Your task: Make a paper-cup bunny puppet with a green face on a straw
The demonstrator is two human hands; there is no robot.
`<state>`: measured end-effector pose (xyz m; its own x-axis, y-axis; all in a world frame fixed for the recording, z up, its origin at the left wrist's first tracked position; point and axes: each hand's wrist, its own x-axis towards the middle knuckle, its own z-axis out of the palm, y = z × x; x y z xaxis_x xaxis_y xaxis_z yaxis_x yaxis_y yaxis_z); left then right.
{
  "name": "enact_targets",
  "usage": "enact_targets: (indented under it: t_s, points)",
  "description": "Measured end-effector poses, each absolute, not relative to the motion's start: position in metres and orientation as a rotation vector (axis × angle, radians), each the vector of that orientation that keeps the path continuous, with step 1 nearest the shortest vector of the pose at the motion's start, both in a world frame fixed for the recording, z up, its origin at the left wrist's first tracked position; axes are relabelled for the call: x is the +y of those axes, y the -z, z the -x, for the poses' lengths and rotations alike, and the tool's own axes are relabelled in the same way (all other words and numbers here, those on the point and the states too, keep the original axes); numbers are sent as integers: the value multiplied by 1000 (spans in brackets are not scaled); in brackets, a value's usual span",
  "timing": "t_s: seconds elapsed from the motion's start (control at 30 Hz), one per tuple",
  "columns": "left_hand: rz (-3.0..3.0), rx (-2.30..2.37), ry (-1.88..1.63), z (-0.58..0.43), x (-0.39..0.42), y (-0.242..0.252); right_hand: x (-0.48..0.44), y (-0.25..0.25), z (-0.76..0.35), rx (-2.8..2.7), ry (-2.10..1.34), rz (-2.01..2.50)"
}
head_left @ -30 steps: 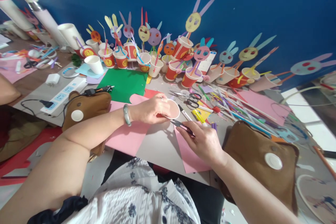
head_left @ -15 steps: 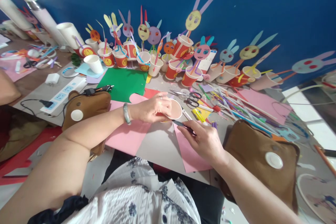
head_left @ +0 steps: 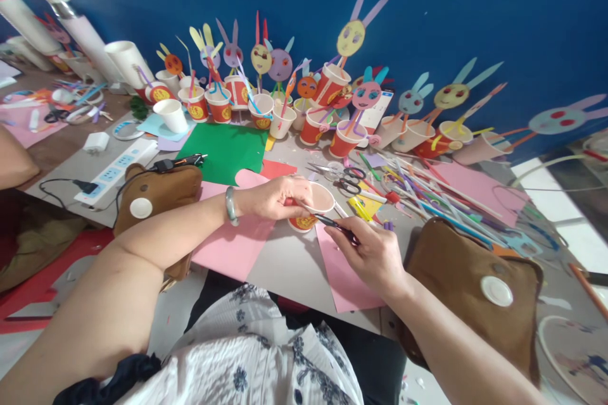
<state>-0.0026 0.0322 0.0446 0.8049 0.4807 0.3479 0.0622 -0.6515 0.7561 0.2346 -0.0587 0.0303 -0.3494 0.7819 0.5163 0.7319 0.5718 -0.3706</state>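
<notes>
While left fingers grip a paper cup and right fingers a black tool, cups behind hold rabbits.

No wording, brand or number is reading clearly. On the paper cup at the left hand, a yellow emblem is showing against red, its inner strokes blurring. Similar round yellow emblems are marking several red paper cups in the far row, mostly left of centre, their characters appearing too small to make out. At the far side, a white phone-like panel is displaying faint, undecipherable marks.
</notes>
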Motion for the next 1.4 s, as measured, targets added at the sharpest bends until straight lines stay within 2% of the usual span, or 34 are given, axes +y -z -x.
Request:
enact_targets:
  t_s: [0.4, 1.0, 1.4]
  points:
    - [-1875, 546, -719, -3, 26, -35, -55, -27, -233, -2016, -162, 1192]
    - [-1683, 507, -743, -8, 25, -30, -54, -28, -231, -1936, -277, 1255]
    - [-1584, 588, -799, -13, 20, -29, -47, -15, -231, -1919, -172, 1269]
